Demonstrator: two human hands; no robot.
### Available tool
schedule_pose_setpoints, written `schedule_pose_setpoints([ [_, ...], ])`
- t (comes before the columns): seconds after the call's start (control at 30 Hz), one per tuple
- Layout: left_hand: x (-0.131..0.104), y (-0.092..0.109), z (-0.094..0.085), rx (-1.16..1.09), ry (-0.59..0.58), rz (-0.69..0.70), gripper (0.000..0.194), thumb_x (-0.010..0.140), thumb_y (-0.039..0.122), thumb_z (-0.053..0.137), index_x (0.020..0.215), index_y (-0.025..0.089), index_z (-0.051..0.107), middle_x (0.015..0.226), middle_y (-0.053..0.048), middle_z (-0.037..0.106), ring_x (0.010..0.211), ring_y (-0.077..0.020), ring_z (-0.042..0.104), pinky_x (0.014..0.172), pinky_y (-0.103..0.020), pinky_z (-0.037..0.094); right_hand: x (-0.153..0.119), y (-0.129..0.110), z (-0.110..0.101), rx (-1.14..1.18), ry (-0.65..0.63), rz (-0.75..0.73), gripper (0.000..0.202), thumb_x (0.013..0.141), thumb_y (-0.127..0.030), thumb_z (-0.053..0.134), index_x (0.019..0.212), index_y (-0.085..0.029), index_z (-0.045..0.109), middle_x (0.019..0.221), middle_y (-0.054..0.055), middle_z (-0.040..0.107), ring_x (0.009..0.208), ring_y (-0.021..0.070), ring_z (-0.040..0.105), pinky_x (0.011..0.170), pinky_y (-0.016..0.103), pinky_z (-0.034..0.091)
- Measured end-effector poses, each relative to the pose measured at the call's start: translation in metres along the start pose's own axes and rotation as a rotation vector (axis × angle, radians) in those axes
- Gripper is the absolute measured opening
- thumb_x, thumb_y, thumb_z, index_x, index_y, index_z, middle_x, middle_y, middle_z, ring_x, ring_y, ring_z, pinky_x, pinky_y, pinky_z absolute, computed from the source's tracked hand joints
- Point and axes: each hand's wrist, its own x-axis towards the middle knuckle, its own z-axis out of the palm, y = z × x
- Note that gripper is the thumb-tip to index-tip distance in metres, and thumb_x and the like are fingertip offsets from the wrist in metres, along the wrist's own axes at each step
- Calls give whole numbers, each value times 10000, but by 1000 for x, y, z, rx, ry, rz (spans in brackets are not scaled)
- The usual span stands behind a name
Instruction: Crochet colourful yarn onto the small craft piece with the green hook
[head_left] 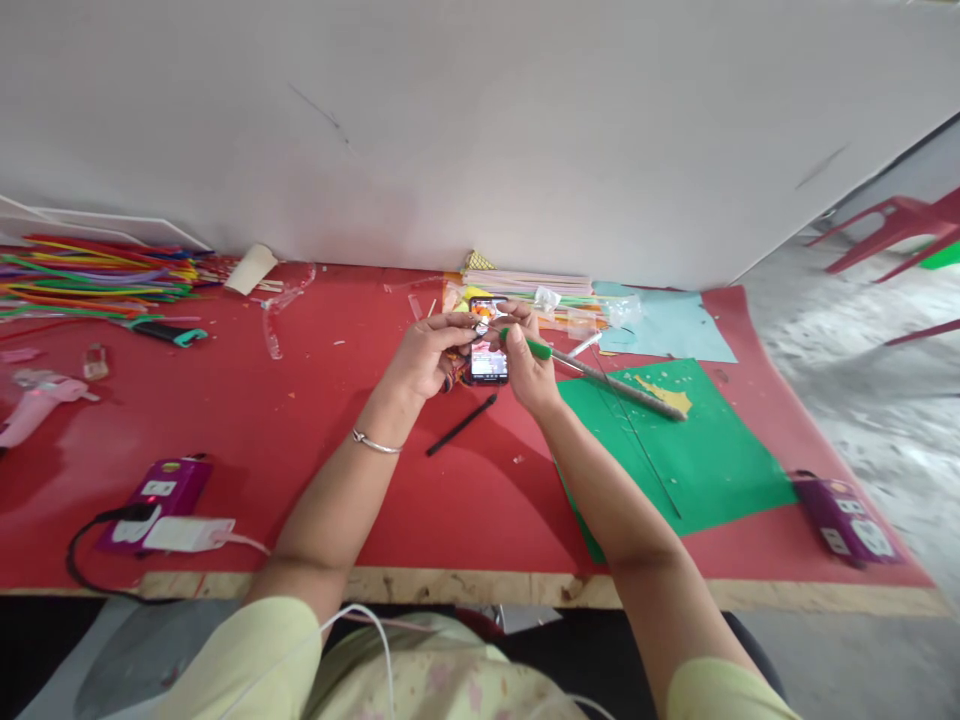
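Note:
Both my hands are close together above a lit phone (490,368) on the red table. My right hand (531,362) is closed around a long thin stick, with a green section (538,349) at the fingers and a fuzzy grey length (630,388) slanting down to the right. My left hand (429,352) is pinched at the near end of this stick; something small and thin shows between the fingertips, too small to name. A black pen-like stick (461,425) lies below the hands. A thin dark wire (641,440) crosses the green sheet (720,460).
Colourful pipe cleaners (97,275), green-black pliers (166,331) and a pink glue gun (41,405) lie left. Purple power strips (169,490) (844,520) sit near the front corners. A light blue sheet (675,325) and pale sticks (529,283) lie at the back.

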Motion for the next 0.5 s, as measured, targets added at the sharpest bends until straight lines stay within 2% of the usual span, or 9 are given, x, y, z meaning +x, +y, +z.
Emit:
schedule_pose_setpoints([
  [0.13,1,2,-5,31,-17,-27,292,530,192,884,812,164,817,633,7,641,552,-96,527,502,-235,364,5,-8,-15,-100,-49,-143,524,1035,-718,573,922,-288,850,1378,83,653,1308,298,635,1159,538,574],
  [0.23,3,1,-8,52,-31,-31,286,519,195,877,798,165,819,631,0,634,542,-95,514,492,-239,341,8,-16,-22,-176,-80,-147,526,1005,-749,593,940,-301,862,1456,82,625,1340,319,612,1168,560,568],
  [0.33,3,2,-11,71,-31,-33,242,517,203,869,750,177,809,602,-2,610,532,-101,500,479,-244,318,9,-22,-28,-212,-121,-163,458,1009,-709,617,972,-329,870,1509,76,607,1371,335,588,1186,583,544],
  [0.5,3,5,-14,107,-16,-47,242,516,192,851,755,178,811,601,-2,605,526,-102,498,468,-244,319,14,-26,-37,-240,-179,-238,392,989,-670,678,996,-332,877,1499,107,603,1301,348,601,1077,596,576],
])
